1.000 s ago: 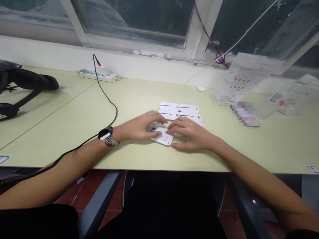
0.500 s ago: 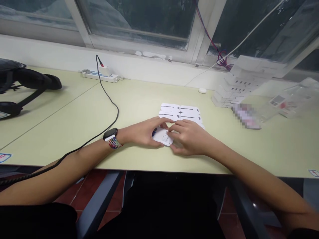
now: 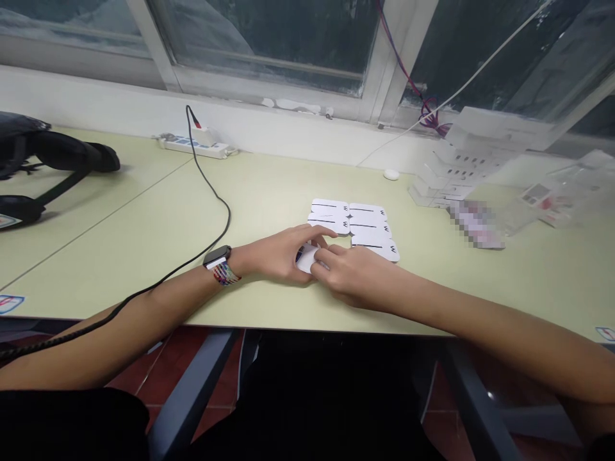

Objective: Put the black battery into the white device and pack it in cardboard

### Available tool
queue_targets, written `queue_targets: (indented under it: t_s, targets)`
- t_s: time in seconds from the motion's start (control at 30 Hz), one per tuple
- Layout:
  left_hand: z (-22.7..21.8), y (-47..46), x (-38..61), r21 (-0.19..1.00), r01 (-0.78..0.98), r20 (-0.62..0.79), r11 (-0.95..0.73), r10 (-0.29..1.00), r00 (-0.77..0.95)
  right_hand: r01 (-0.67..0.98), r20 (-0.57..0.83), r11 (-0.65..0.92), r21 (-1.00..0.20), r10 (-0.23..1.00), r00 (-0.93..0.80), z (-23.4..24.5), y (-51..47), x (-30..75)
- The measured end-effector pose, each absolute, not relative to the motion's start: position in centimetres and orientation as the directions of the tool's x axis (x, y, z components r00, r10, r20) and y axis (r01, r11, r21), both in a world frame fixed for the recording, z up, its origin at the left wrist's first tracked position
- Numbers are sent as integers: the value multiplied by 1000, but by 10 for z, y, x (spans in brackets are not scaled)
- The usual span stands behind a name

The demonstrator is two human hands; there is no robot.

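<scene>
Just beyond your curved left hand [image 3: 281, 253], five white, rounded, black-lined cards [image 3: 361, 226] already lie grouped on the pale-yellow desk [image 3: 269, 182]; that hand holds a white, blue-patched card [image 3: 307, 262], separate from them, your right hand [image 3: 350, 275] bunched narrowly over it, pinch unclear.

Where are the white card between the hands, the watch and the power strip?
White card [image 3: 307, 261], head view: its exposed face.
Watch [image 3: 218, 257], head view: its dark screen.
Power strip [image 3: 195, 148], head view: its middle.
</scene>
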State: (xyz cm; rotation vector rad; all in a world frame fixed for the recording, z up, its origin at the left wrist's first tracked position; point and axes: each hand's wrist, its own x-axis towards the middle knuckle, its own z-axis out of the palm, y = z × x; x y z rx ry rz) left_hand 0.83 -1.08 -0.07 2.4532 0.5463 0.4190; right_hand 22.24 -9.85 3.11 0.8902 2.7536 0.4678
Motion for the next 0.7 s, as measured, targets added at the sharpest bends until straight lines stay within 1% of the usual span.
queue_targets:
  t_s: [0.17, 0.27, 0.4, 0.57, 0.7]
  targets:
    - [-3, -8, 8, 630, 271, 152, -728, 458, 876, 540, -65, 708, 455, 631, -773, 20, -105, 212]
    - [-3, -7, 8, 642, 256, 151, -723, 446, 882, 540, -47, 692, 480, 634, -772, 17, -108, 207]
    - [-2, -7, 9, 653, 262, 138, -711, 452, 881, 563, 18, 649, 512, 647, -763, 14, -110, 201]
    - [-3, -8, 10, 668, 256, 141, -699, 456, 879, 591, 34, 630, 503, 670, -742, 11, -110, 196]
    - [-5, -7, 9, 660, 256, 147, -706, 456, 878, 627, 10, 631, 456, 701, -713, 15, -112, 193]
